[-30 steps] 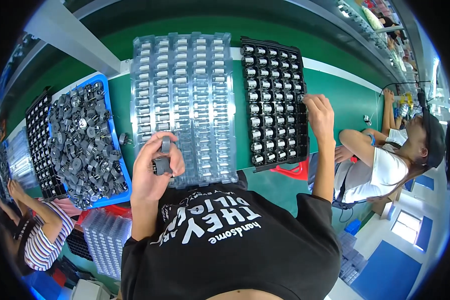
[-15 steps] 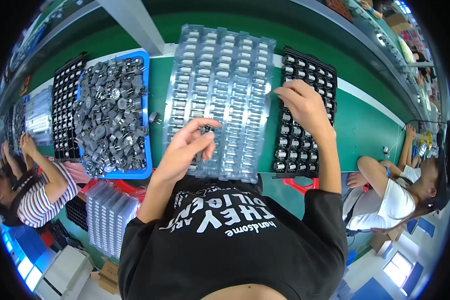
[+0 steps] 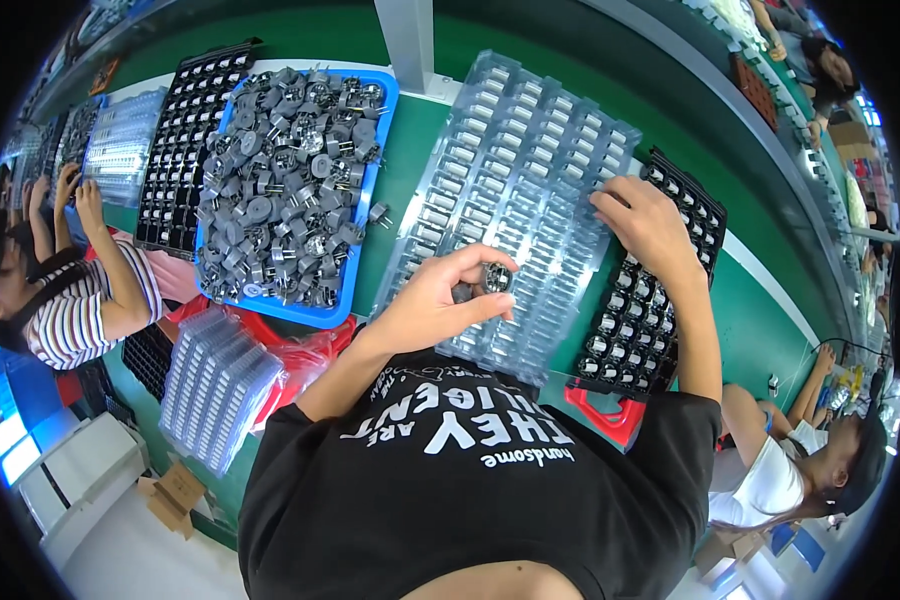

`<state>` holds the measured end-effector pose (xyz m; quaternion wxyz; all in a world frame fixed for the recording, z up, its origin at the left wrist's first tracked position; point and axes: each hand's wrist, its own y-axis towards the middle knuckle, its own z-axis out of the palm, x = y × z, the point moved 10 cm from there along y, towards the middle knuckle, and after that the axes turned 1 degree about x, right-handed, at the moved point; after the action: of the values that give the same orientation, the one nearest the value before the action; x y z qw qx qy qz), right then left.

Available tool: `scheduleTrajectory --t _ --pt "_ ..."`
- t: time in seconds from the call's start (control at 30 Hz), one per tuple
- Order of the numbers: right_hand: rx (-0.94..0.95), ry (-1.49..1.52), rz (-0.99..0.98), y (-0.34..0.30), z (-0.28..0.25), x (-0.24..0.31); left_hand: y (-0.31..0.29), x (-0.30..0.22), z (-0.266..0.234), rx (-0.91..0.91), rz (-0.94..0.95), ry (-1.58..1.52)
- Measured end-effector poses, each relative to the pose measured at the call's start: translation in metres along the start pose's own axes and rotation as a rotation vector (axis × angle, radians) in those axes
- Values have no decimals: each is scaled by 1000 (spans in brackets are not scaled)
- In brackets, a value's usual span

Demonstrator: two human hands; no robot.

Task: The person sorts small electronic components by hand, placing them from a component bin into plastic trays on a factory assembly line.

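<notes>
My left hand (image 3: pixel 445 300) is closed around a small round grey part (image 3: pixel 496 278) with metal inside, above the lower part of a clear plastic tray (image 3: pixel 560 235). A second grey piece shows between its fingers. My right hand (image 3: pixel 650 225) is at the tray's right edge, thumb and fingertips pinched together over the end of a row. Whatever they grip is hidden or too small to name. Small silver cylindrical pieces lie in rows in the clear tray. Right of it, partly under my right forearm, a black tray (image 3: pixel 627 330) holds rows of round parts with silver pieces.
A blue bin (image 3: pixel 375 165) heaped with grey round parts with metal pins stands left; one loose part (image 3: pixel 380 214) lies beside it. Another black tray (image 3: pixel 175 150) is farther left. Stacked clear trays (image 3: pixel 215 385) sit lower left. People work on both sides; a metal post (image 3: pixel 406 45) rises behind.
The view has tilted, so the bench appears turned. My right hand has moved from beside the black tray onto the clear tray's edge. The round part in my left hand now shows more plainly.
</notes>
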<state>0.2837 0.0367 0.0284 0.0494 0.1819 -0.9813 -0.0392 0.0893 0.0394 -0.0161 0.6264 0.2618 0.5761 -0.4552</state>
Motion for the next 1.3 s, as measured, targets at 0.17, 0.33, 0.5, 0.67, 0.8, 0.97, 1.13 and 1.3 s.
scheduleTrajectory --t 0.17,0.33,0.5,0.67,0.8,0.97,1.13,1.3 --pt "-31 -36 -66 -1 -1 9 -1 -4 -3 -24 29 108" --pt "-331 959 350 -13 -17 20 -4 -24 -10 -215 77 364" --pt "-321 1377 226 8 -27 71 -9 -28 -6 -330 167 387" --pt "-307 879 170 4 -44 92 -11 -39 -7 -393 279 432" --pt "-370 696 40 5 -55 103 -14 -41 -6 -428 287 434" --pt "-407 546 -33 6 -60 116 -18 -42 -4 -462 327 537" --pt "-384 548 -34 7 -58 118 -22 -46 -2 -491 378 640" --pt "-380 549 -38 7 -58 119 -23 -50 1 -496 447 692"
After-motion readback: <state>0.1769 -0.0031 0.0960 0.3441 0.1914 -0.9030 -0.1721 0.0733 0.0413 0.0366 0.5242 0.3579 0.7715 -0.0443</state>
